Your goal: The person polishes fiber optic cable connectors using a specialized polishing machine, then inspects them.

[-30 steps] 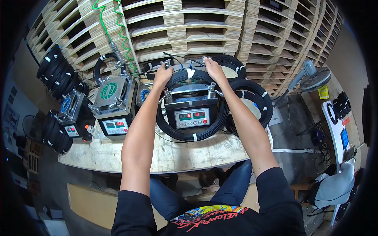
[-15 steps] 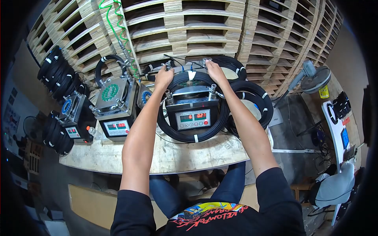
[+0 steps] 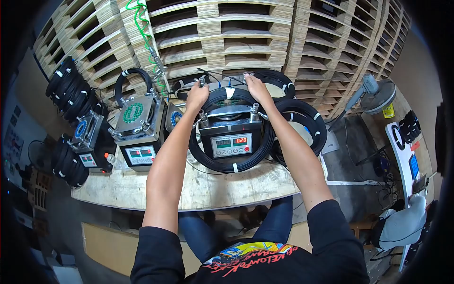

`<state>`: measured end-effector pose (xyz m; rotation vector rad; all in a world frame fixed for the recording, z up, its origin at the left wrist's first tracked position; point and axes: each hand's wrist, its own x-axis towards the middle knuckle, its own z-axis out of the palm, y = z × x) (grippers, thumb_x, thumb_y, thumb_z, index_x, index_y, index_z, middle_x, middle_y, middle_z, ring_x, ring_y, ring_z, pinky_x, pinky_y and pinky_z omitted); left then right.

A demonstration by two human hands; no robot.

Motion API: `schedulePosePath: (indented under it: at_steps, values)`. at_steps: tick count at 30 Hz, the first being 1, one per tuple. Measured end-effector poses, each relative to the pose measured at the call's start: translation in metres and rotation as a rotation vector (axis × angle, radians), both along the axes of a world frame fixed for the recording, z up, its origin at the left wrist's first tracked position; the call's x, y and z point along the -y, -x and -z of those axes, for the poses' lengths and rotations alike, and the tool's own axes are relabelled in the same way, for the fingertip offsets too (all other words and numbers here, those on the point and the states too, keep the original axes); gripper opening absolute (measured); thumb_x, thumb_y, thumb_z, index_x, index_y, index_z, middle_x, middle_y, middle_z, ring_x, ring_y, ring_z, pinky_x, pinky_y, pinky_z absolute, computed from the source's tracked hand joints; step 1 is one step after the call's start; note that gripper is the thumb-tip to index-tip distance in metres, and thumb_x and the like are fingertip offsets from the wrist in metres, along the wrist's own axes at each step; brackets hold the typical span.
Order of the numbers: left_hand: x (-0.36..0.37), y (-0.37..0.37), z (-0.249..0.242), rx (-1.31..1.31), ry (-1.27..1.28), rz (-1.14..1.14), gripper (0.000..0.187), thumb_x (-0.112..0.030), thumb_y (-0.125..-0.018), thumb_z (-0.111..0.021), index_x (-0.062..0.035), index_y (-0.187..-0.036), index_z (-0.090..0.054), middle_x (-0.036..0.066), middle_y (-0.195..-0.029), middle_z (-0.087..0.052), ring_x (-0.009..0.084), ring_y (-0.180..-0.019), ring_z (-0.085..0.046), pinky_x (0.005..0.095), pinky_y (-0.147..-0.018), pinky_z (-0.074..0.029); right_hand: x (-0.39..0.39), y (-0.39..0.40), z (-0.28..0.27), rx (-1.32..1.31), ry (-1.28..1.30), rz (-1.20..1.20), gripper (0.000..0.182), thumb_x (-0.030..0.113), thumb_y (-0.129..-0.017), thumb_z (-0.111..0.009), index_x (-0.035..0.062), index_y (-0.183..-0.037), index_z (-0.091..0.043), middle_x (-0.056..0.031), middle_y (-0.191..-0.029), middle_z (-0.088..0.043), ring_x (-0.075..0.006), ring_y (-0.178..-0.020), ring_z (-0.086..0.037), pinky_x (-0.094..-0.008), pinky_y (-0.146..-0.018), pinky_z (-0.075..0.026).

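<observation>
- Head view: left hand (image 3: 197,97) and right hand (image 3: 255,88) — each grip grasping the black cable coil (image 3: 231,166) on the tester (image 3: 231,137).
- Coil looks seated around the tester — ends apparently not yet settled.

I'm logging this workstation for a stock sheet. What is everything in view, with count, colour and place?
Machines with red digit displays: three, grey and black, in a row on the table.
Cable coil: one, black with white ties, ringing the middle machine.
Other cable coils: several, black, right of and behind the middle machine, more far left.
Coiled hose: one, green, hanging upper left.
Table: one, pale wood.
Pallets: stacked, pale wood, behind the table.
Fan: one, grey, right.
Left hand: at the middle machine's far left corner.
Right hand: at its far right corner.
</observation>
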<state>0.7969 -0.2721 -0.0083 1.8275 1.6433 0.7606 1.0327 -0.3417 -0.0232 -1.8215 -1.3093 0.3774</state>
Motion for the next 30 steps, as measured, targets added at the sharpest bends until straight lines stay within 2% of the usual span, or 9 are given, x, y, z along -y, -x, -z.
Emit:
schedulePosePath:
  at_steps: [5, 7, 11, 13, 16, 20, 22, 25, 30]
  values:
    - [0.003, 0.001, -0.003, -0.016, 0.015, 0.002, 0.069, -0.043, -0.088, -0.056, -0.0153, -0.15, -0.043, 0.026, -0.14, -0.053, 0.0411, -0.13, -0.051, 0.045, -0.11, -0.039, -0.008, -0.007, 0.01, -0.036, -0.081, -0.092, 0.059, 0.051, -0.101, -0.033, 0.0064, -0.123, -0.064, -0.0259, -0.125, -0.062, -0.0485, -0.12, -0.054, -0.0487, -0.105, -0.042]
    - [0.001, 0.003, 0.0, 0.012, -0.033, 0.03, 0.068, -0.037, -0.087, -0.056, -0.012, -0.149, -0.044, 0.027, -0.138, -0.055, 0.0413, -0.129, -0.052, 0.0436, -0.109, -0.04, -0.004, -0.003, 0.009, -0.021, -0.146, -0.076, 0.057, 0.047, -0.102, -0.039, -0.0047, -0.115, -0.061, -0.0317, -0.114, -0.064, -0.0462, -0.114, -0.059, -0.0436, -0.095, -0.045]
    - [-0.002, 0.004, 0.003, 0.021, -0.089, 0.063, 0.066, -0.032, -0.086, -0.057, -0.008, -0.146, -0.047, 0.029, -0.134, -0.057, 0.0416, -0.127, -0.054, 0.042, -0.109, -0.04, -0.002, -0.001, 0.006, -0.013, -0.133, -0.043, 0.056, 0.047, -0.102, -0.038, -0.0022, -0.116, -0.062, -0.0308, -0.115, -0.064, -0.0467, -0.114, -0.058, -0.0442, -0.095, -0.045]
    - [-0.001, 0.005, 0.003, 0.061, -0.104, 0.067, 0.065, -0.031, -0.085, -0.058, -0.0058, -0.144, -0.049, 0.029, -0.13, -0.059, 0.0419, -0.125, -0.055, 0.0413, -0.108, -0.04, 0.0, -0.001, 0.002, 0.015, -0.042, -0.041, 0.058, 0.054, -0.1, -0.034, 0.0116, -0.126, -0.065, -0.0261, -0.125, -0.062, -0.0485, -0.12, -0.054, -0.05, -0.104, -0.042]
    - [-0.001, 0.004, 0.003, 0.09, -0.081, 0.066, 0.065, -0.031, -0.084, -0.058, -0.0062, -0.144, -0.049, 0.029, -0.131, -0.059, 0.0419, -0.125, -0.055, 0.0413, -0.108, -0.04, 0.004, 0.003, -0.003, 0.036, 0.036, 0.032, 0.059, 0.056, -0.099, -0.034, 0.0143, -0.127, -0.065, -0.0256, -0.125, -0.062, -0.0484, -0.121, -0.053, -0.0505, -0.105, -0.042]
    - [-0.002, 0.003, 0.005, 0.032, -0.077, 0.031, 0.066, -0.035, -0.085, -0.058, -0.011, -0.146, -0.048, 0.027, -0.135, -0.057, 0.0408, -0.127, -0.054, 0.0436, -0.109, -0.04, 0.001, 0.0, 0.005, 0.047, -0.006, 0.022, 0.059, 0.056, -0.1, -0.033, 0.0136, -0.127, -0.065, -0.0248, -0.124, -0.063, -0.0482, -0.121, -0.054, -0.0499, -0.105, -0.043]
    - [-0.003, 0.002, 0.003, -0.022, 0.002, -0.019, 0.067, -0.04, -0.086, -0.057, -0.0176, -0.148, -0.046, 0.023, -0.139, -0.056, 0.0394, -0.13, -0.053, 0.0468, -0.109, -0.04, -0.005, -0.003, 0.004, 0.004, -0.005, -0.026, 0.059, 0.054, -0.101, -0.033, 0.0121, -0.127, -0.065, -0.0242, -0.124, -0.063, -0.0474, -0.121, -0.054, -0.0481, -0.104, -0.043]
    - [-0.004, 0.003, 0.003, -0.043, 0.011, -0.008, 0.067, -0.044, -0.087, -0.055, -0.0219, -0.149, -0.045, 0.021, -0.141, -0.055, 0.0386, -0.132, -0.051, 0.0489, -0.109, -0.04, -0.003, -0.005, 0.005, -0.014, -0.025, -0.07, 0.058, 0.052, -0.101, -0.033, 0.0105, -0.126, -0.065, -0.0241, -0.124, -0.063, -0.0465, -0.121, -0.055, -0.0471, -0.104, -0.043]
    - [-0.003, 0.002, 0.004, -0.028, 0.019, -0.004, 0.066, -0.041, -0.087, -0.055, -0.0183, -0.149, -0.045, 0.023, -0.139, -0.056, 0.0394, -0.13, -0.052, 0.0473, -0.109, -0.04, -0.007, -0.007, 0.011, -0.019, -0.069, -0.069, 0.057, 0.051, -0.101, -0.034, 0.0097, -0.125, -0.065, -0.0231, -0.125, -0.063, -0.0458, -0.122, -0.054, -0.0461, -0.105, -0.043]
